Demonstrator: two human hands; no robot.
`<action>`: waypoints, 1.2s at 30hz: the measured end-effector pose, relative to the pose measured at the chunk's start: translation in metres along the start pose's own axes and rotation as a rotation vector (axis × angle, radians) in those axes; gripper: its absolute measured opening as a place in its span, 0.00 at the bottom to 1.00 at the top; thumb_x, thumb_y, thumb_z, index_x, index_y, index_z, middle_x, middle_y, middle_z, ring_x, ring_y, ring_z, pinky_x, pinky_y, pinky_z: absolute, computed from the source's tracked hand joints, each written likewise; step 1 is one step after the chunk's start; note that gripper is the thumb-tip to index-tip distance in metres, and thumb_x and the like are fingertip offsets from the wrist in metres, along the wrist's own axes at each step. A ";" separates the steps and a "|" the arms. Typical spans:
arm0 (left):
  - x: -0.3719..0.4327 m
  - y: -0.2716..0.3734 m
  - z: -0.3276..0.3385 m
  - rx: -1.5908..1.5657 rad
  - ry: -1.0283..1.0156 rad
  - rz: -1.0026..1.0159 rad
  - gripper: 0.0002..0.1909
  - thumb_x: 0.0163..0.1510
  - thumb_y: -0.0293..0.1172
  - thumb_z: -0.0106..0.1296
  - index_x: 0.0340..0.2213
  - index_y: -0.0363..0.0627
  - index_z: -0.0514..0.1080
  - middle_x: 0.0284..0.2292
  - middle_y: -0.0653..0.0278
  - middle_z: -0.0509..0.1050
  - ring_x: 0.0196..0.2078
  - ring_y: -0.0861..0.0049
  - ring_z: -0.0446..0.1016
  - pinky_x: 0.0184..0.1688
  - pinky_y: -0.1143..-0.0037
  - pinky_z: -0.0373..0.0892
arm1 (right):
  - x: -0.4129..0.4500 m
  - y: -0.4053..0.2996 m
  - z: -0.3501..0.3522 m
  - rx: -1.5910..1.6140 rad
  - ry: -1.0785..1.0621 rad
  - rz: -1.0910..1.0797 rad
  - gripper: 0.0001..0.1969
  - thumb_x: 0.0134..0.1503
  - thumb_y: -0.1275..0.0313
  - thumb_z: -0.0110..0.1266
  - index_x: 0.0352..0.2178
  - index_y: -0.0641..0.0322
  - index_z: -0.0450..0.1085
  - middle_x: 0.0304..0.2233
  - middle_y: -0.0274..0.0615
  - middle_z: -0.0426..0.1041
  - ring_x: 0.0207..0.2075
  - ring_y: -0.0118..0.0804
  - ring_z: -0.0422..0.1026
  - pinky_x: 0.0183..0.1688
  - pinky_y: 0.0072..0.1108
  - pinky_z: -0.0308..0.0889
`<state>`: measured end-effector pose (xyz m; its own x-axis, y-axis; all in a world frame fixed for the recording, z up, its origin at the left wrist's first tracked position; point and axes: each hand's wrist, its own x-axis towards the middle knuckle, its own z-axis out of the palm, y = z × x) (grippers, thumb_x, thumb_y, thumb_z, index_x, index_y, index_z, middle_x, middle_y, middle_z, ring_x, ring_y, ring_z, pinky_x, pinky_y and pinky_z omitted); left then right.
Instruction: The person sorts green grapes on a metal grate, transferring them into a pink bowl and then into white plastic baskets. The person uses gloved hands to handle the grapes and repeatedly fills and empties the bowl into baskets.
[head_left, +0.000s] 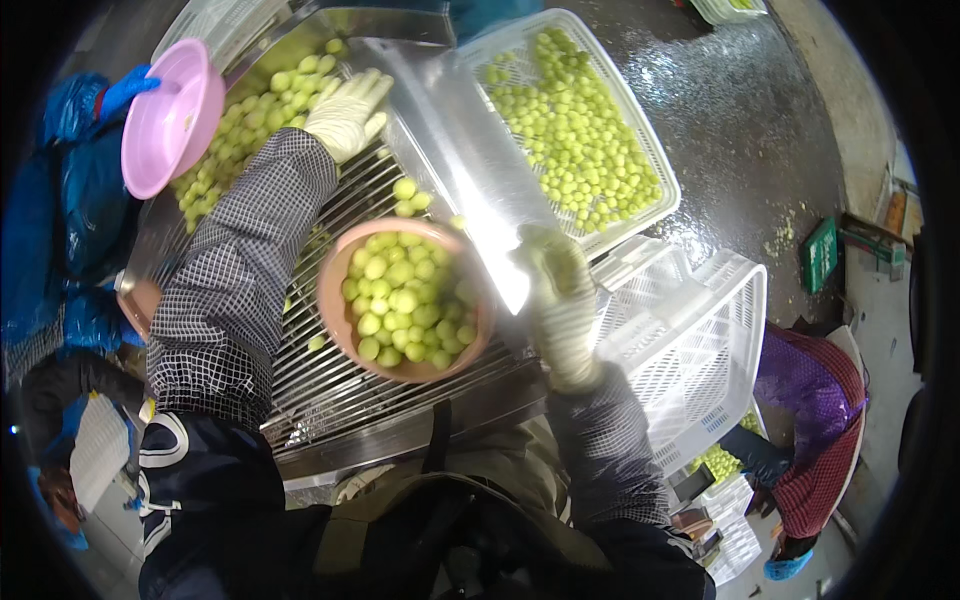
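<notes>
My left hand (349, 112), in a pale rubber glove, lies with its fingers outstretched at the right edge of a heap of round green fruits (251, 124). Beneath it is a slatted metal rack (367, 176). A salmon-coloured plastic bowl (330, 296) full of the same fruits (401, 292) rests on the slats in front of me. To the bowl's right, over the steel side panel (469, 172), is my right hand (559, 300), gloved and motion-blurred. Its fingers look curled, but whether they hold anything is unclear. A few loose fruits (409, 196) sit just beyond the bowl.
Beyond the panel stands a white crate (667, 176) partly filled with fruits. Nearer are empty white plastic baskets (697, 360). At left, a person's blue-gloved hand (127, 90) holds a pink basin (169, 124). Another person (814, 420) bends at lower right. The floor (720, 112) looks wet.
</notes>
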<state>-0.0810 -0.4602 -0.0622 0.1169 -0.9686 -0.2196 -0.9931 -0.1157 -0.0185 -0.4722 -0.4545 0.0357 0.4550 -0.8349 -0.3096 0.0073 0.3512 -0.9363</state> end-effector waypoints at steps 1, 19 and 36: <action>-0.021 0.002 -0.008 -0.059 -0.002 0.049 0.28 0.68 0.44 0.44 0.66 0.51 0.63 0.67 0.53 0.62 0.71 0.57 0.58 0.73 0.60 0.49 | -0.015 -0.002 0.019 -0.068 -0.098 -0.025 0.13 0.64 0.77 0.57 0.50 0.61 0.71 0.48 0.41 0.75 0.37 0.30 0.78 0.43 0.22 0.77; -0.480 0.011 0.150 -0.331 0.560 -1.408 0.36 0.69 0.55 0.37 0.68 0.42 0.58 0.67 0.42 0.59 0.67 0.42 0.59 0.71 0.53 0.53 | -0.071 0.071 0.005 -0.040 -0.266 0.711 0.28 0.63 0.66 0.60 0.62 0.61 0.62 0.51 0.44 0.77 0.43 0.36 0.78 0.39 0.26 0.78; -0.298 -0.047 0.076 -0.759 0.738 -0.708 0.29 0.69 0.44 0.43 0.65 0.39 0.63 0.65 0.46 0.65 0.70 0.54 0.60 0.73 0.62 0.52 | -0.204 0.057 -0.031 -0.087 0.012 0.511 0.24 0.64 0.76 0.54 0.61 0.69 0.64 0.52 0.43 0.75 0.49 0.31 0.73 0.50 0.23 0.71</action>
<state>-0.0698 -0.1493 -0.0704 0.8366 -0.5073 0.2068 -0.4869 -0.5156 0.7050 -0.5917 -0.2775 0.0407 0.3712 -0.5712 -0.7321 -0.2871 0.6791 -0.6755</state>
